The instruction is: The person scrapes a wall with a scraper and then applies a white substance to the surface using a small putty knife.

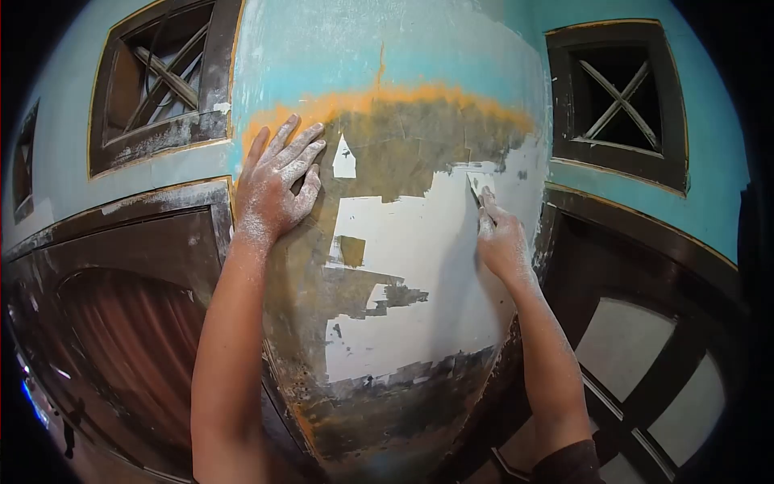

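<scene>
A wall section (290,298) stands in front of me, teal at the top, orange-edged below that, then bare grey-brown. White filler (403,242) covers an uneven area in its middle and right. My left hand (278,181), dusted with white powder, lies flat on the wall at the upper left with its fingers stretched. My right hand (501,234) grips a putty knife (474,187), its blade against the wall at the upper edge of the white area. Most of the knife's handle is hidden in my fingers.
Dark-framed vents with crossed bars flank the wall, one at the upper left (165,77) and one at the upper right (619,101). Below them are a dark wooden door (121,242) on the left and a dark panelled frame with pale panes (625,347) on the right.
</scene>
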Available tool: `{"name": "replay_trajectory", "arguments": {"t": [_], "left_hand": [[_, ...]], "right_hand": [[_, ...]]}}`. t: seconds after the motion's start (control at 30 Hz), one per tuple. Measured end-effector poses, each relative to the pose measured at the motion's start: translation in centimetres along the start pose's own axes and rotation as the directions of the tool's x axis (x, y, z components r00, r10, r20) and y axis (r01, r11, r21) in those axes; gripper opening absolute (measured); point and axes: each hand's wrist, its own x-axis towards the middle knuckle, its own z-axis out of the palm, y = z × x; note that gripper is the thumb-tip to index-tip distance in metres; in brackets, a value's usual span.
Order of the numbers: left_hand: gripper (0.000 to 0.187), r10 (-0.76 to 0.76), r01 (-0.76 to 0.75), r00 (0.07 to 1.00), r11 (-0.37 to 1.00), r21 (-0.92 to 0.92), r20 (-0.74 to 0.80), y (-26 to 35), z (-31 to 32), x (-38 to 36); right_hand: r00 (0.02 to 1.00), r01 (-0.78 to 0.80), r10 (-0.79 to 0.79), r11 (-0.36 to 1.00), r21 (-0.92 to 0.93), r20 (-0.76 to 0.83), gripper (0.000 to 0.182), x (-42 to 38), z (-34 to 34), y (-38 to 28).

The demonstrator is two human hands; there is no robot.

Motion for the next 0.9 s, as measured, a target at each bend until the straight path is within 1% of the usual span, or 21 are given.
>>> {"name": "replay_trajectory", "arguments": {"t": [0.07, 0.13, 0.17, 0.2, 0.27, 0.3, 0.33, 0.43, 0.5, 0.53, 0.6, 0.63, 0.73, 0.8, 0.83, 0.9], "left_hand": [[0.038, -0.004, 0.004, 1.0, 1.0, -0.01, -0.006, 0.1, -0.1, 0.0], [0.038, -0.003, 0.003, 1.0, 1.0, -0.01, -0.003, 0.2, 0.0, -0.1], [0.037, 0.001, -0.001, 1.0, 1.0, -0.005, -0.013, 0.1, 0.0, 0.0], [0.037, 0.001, -0.001, 1.0, 1.0, -0.001, -0.02, 0.0, 0.0, 0.2], [0.037, -0.013, 0.013, 1.0, 1.0, -0.011, -0.015, 0.1, 0.2, 0.1], [0.035, -0.005, 0.005, 1.0, 0.999, -0.043, -0.006, 0.3, -0.2, 0.2], [0.035, 0.001, -0.001, 1.0, 0.999, -0.046, -0.009, 0.3, -0.2, 0.2], [0.035, -0.002, 0.001, 1.0, 0.999, -0.049, -0.015, 0.4, -0.3, 0.2], [0.035, -0.01, 0.009, 1.0, 0.999, -0.035, -0.006, 0.5, -0.3, 0.4], [0.035, -0.01, 0.009, 1.0, 0.999, -0.04, -0.014, 0.5, -0.2, 0.4], [0.035, -0.009, 0.008, 1.0, 0.999, -0.039, -0.025, 0.6, -0.1, 0.2], [0.035, -0.016, 0.015, 1.0, 0.999, -0.037, -0.027, 0.6, -0.1, 0.1], [0.035, -0.017, 0.016, 0.999, 0.999, -0.028, -0.029, 0.7, 0.1, 0.2], [0.035, -0.006, 0.005, 1.0, 1.0, -0.017, -0.031, 0.7, -0.1, 0.2], [0.035, -0.012, 0.011, 0.999, 1.0, -0.02, -0.033, 0.8, -0.2, 0.2], [0.035, -0.02, 0.02, 0.999, 1.0, -0.01, -0.04, 0.8, 0.0, 0.1]], "right_hand": [[1.0, -0.001, 0.001, 1.0, -0.008, 0.01, 0.033, 0.0, 0.2, 0.3], [0.986, 0.095, -0.086, 0.994, 0.058, -0.143, 0.032, -0.2, 0.3, 0.5], [0.999, -0.023, 0.025, 0.997, 0.07, -0.033, 0.034, 0.2, -0.3, 0.5], [0.999, -0.017, 0.019, 0.997, 0.071, -0.038, 0.034, 0.5, -0.1, 0.8], [0.997, 0.049, -0.048, 0.999, 0.023, -0.06, 0.036, 0.5, 0.7, 1.8], [0.998, -0.048, 0.048, 0.999, -0.005, 0.038, 0.041, 0.7, -0.1, 1.2], [0.995, 0.07, -0.066, 0.996, 0.062, -0.076, 0.04, 0.5, 0.3, 1.9], [0.998, 0.042, -0.037, 0.997, 0.072, -0.059, 0.038, 0.5, -0.4, 1.1], [0.999, 0.0, 0.001, 1.0, -0.026, 0.041, 0.037, 1.0, -0.5, 1.6], [1.0, 0.021, -0.021, 1.0, 0.006, -0.01, 0.037, 0.9, -0.5, 1.8], [0.997, 0.014, -0.014, 1.0, -0.007, 0.074, 0.042, 1.1, -1.2, 2.2], [0.997, 0.021, -0.02, 1.0, -0.009, 0.078, 0.042, 1.3, -1.2, 1.8], [0.996, -0.025, 0.026, 1.0, -0.011, 0.082, 0.043, 1.5, -1.6, 0.7], [0.998, -0.016, 0.016, 1.0, -0.005, 0.063, 0.044, 1.3, -1.8, 0.5], [0.999, 0.052, -0.052, 0.999, -0.009, 0.008, 0.037, 1.3, -1.2, 1.5], [0.999, 0.035, -0.035, 0.999, 0.006, 0.004, 0.036, 1.7, -1.1, 1.2]]}}
